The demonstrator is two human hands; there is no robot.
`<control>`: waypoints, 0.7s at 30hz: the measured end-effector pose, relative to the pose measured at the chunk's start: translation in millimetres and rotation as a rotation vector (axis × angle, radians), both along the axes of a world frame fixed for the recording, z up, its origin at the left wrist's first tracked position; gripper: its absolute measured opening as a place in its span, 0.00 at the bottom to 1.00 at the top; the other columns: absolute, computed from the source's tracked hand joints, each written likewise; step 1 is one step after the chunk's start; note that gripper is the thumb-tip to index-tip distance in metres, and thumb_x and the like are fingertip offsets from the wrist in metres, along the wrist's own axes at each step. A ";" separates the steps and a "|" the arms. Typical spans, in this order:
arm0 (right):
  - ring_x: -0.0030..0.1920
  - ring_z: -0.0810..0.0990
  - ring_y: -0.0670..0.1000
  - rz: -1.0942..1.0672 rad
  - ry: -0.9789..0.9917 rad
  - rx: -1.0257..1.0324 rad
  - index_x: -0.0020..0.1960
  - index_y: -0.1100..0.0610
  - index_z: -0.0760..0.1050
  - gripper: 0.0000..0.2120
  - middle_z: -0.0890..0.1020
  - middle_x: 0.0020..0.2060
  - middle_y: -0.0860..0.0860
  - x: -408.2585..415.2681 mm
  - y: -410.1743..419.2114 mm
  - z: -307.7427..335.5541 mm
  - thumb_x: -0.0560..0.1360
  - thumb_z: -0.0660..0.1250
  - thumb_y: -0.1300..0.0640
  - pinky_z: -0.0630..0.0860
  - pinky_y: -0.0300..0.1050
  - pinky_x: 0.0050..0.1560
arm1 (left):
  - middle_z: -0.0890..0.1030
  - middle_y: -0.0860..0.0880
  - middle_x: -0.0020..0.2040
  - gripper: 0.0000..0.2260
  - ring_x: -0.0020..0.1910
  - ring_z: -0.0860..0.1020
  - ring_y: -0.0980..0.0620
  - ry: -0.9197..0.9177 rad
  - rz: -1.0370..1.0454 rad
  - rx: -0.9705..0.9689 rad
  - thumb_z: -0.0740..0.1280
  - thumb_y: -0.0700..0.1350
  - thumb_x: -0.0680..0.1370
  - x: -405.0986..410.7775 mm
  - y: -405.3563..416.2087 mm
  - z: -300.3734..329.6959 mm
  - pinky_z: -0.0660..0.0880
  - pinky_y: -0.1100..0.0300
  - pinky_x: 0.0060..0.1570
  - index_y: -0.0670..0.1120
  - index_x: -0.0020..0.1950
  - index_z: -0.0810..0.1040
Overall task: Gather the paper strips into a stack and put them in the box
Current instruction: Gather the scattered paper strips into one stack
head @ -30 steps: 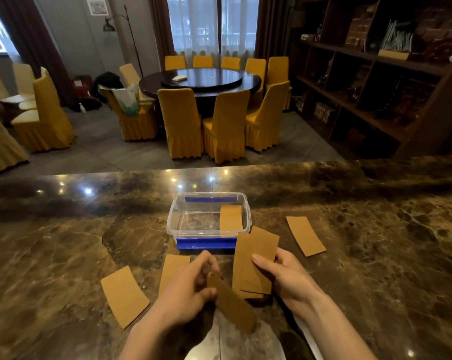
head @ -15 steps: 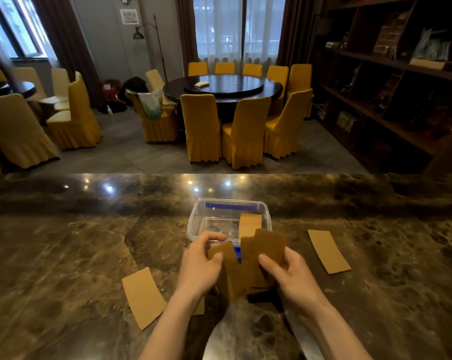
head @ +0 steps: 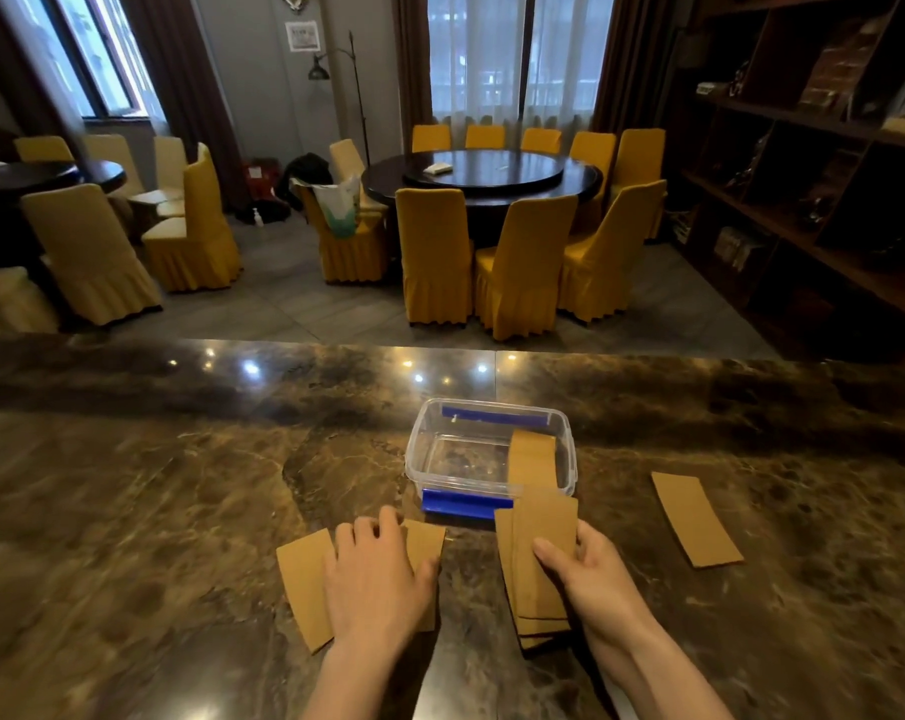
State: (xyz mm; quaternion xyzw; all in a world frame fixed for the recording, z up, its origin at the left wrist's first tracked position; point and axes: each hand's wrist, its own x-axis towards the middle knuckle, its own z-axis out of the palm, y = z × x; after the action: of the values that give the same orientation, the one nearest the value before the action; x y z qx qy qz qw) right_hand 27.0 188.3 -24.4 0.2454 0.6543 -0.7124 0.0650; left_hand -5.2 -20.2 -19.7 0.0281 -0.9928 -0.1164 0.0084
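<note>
My right hand [head: 593, 579] grips a small stack of brown paper strips [head: 536, 558], held upright just in front of the box. My left hand [head: 375, 574] lies palm down, fingers apart, across two strips on the counter: one strip [head: 305, 589] sticks out on its left, another strip [head: 424, 543] shows under its fingers. The clear plastic box [head: 489, 459] with blue clips stands beyond both hands, and one strip [head: 533, 457] leans inside against its right wall. A lone strip [head: 694, 517] lies on the counter to the right.
The dark marble counter [head: 128, 511] spreads wide on both sides. Its far edge drops to a dining room with a round table and several yellow chairs. Dark wooden shelving stands at the right.
My left hand has let go of the strip it passed to the stack and dropped left onto the strips on the counter. My right hand keeps the stack, now thicker.
</note>
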 end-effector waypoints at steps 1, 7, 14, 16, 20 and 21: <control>0.59 0.84 0.54 0.004 -0.016 -0.006 0.71 0.55 0.74 0.18 0.85 0.59 0.53 0.3 -1.0 0.0 0.82 0.67 0.61 0.80 0.55 0.62 | 0.77 0.50 0.66 0.31 0.65 0.72 0.48 -0.031 -0.003 -0.057 0.66 0.66 0.74 2.9 1.0 -2.2 0.73 0.53 0.64 0.53 0.73 0.66; 0.54 0.87 0.55 0.020 -0.049 -0.074 0.65 0.56 0.80 0.14 0.90 0.51 0.54 2.3 -3.7 -1.2 0.81 0.67 0.65 0.82 0.52 0.53 | 0.77 0.53 0.62 0.32 0.62 0.76 0.51 -0.104 0.004 0.175 0.76 0.55 0.71 8.9 9.3 -0.5 0.76 0.53 0.61 0.59 0.70 0.64; 0.53 0.89 0.59 0.104 -0.011 -0.287 0.63 0.59 0.80 0.12 0.89 0.52 0.59 14.4 -26.2 -2.5 0.80 0.68 0.66 0.84 0.57 0.54 | 0.84 0.49 0.44 0.13 0.40 0.83 0.56 -0.107 0.052 1.016 0.73 0.38 0.76 18.1 8.0 19.3 0.82 0.51 0.47 0.57 0.51 0.78; 0.53 0.89 0.61 0.103 0.018 -0.259 0.64 0.60 0.79 0.13 0.89 0.52 0.60 16.1 -33.1 -1.3 0.81 0.66 0.66 0.84 0.58 0.53 | 0.84 0.46 0.45 0.11 0.41 0.85 0.54 -0.116 0.037 1.172 0.71 0.37 0.78 19.5 9.1 24.0 0.84 0.54 0.43 0.52 0.53 0.79; 0.49 0.90 0.57 0.060 0.021 -0.177 0.65 0.55 0.76 0.13 0.90 0.49 0.56 14.0 -34.9 4.1 0.82 0.66 0.64 0.86 0.53 0.46 | 0.84 0.47 0.46 0.11 0.41 0.85 0.58 -0.141 0.010 1.227 0.68 0.35 0.79 17.2 10.2 23.5 0.81 0.63 0.37 0.50 0.55 0.79; 0.48 0.90 0.55 0.064 0.018 -0.162 0.65 0.54 0.76 0.14 0.91 0.49 0.55 14.0 -33.6 6.5 0.82 0.67 0.64 0.86 0.51 0.44 | 0.84 0.47 0.47 0.11 0.43 0.85 0.59 -0.145 0.005 1.220 0.68 0.35 0.80 16.5 11.1 22.6 0.82 0.63 0.38 0.50 0.56 0.79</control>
State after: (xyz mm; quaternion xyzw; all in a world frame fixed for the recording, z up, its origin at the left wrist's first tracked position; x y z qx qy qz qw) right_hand 40.9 154.7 -17.9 0.2117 0.6026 -0.7627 0.1013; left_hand 11.3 -9.0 2.9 0.0380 -0.7450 -0.6615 -0.0767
